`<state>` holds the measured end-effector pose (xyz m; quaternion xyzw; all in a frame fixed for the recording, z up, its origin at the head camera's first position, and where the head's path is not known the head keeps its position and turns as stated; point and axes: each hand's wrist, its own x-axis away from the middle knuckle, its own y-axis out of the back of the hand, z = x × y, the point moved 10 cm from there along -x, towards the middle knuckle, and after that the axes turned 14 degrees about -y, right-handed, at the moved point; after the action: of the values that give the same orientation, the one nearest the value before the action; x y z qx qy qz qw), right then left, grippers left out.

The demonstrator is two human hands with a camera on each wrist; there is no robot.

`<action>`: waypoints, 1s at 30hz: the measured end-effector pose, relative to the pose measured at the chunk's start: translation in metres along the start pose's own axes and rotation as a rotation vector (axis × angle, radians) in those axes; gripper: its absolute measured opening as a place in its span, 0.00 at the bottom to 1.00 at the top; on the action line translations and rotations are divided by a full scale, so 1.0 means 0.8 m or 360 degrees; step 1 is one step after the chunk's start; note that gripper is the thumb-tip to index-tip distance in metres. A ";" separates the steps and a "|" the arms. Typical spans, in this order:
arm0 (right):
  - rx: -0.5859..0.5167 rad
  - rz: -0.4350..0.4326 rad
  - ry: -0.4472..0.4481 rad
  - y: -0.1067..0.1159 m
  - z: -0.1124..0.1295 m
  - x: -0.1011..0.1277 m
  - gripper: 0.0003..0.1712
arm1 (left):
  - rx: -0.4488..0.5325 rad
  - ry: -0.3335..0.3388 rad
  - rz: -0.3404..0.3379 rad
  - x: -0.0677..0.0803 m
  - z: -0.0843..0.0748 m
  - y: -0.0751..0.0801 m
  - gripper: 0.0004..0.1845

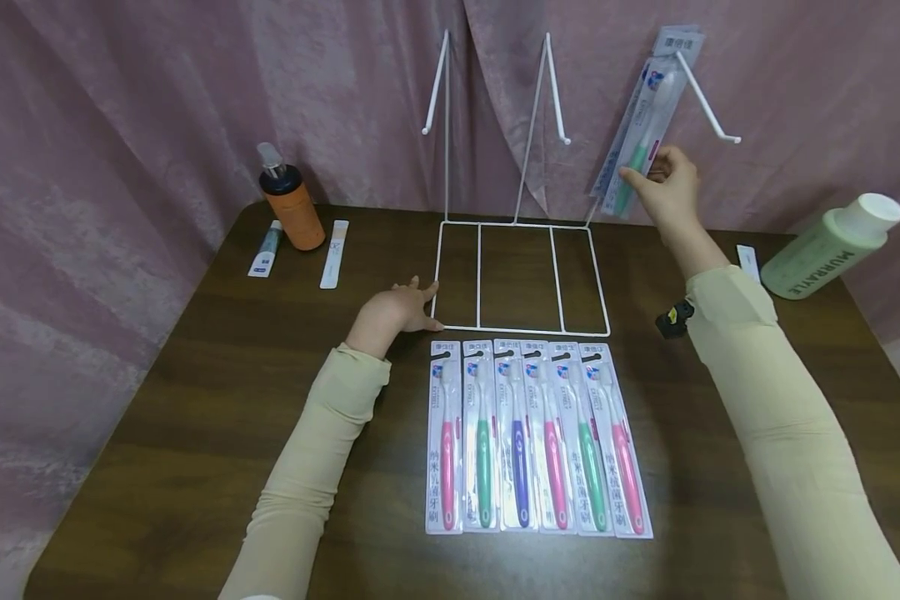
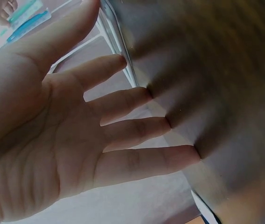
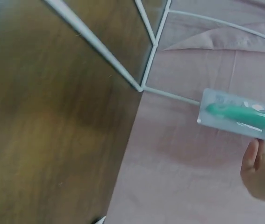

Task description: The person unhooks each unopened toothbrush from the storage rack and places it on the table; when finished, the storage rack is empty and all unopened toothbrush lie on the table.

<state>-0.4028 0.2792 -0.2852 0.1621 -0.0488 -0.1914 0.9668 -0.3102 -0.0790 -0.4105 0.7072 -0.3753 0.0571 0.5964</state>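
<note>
My right hand (image 1: 667,187) pinches the packaged toothbrush (image 1: 641,133) upper right, feeding it onto the hook (image 1: 708,104); my left hand (image 1: 393,310), fingers spread flat, steadies the rack base (image 1: 521,275).

The wire rack (image 1: 522,275) stands at frame centre. Six packaged toothbrushes (image 1: 536,437) lie in a row below it. My left hand (image 1: 397,310) rests at its lower-left corner.

The pale green bottle (image 1: 825,247) reads "MURRAYLE" along its side.

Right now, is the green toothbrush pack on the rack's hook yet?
Seemingly on: the pack sits at the right hook, right hand pinching it.
</note>
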 end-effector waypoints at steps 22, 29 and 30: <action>-0.0523 0.0587 -0.0023 0.013 -0.022 0.106 0.17 | 0.0007 -0.0002 -0.0003 0.004 0.006 0.001 0.43; -0.0380 0.0632 0.0035 0.029 -0.022 0.147 0.18 | -0.0018 -0.0015 0.0012 0.003 0.004 0.001 0.43; -0.0348 0.0637 0.0043 0.031 -0.023 0.153 0.19 | -0.0016 -0.0014 0.0015 0.003 0.003 0.001 0.43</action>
<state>-0.2783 0.2594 -0.2899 0.0460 -0.0459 0.0022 0.9979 -0.3096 -0.0826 -0.4094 0.7027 -0.3815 0.0550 0.5980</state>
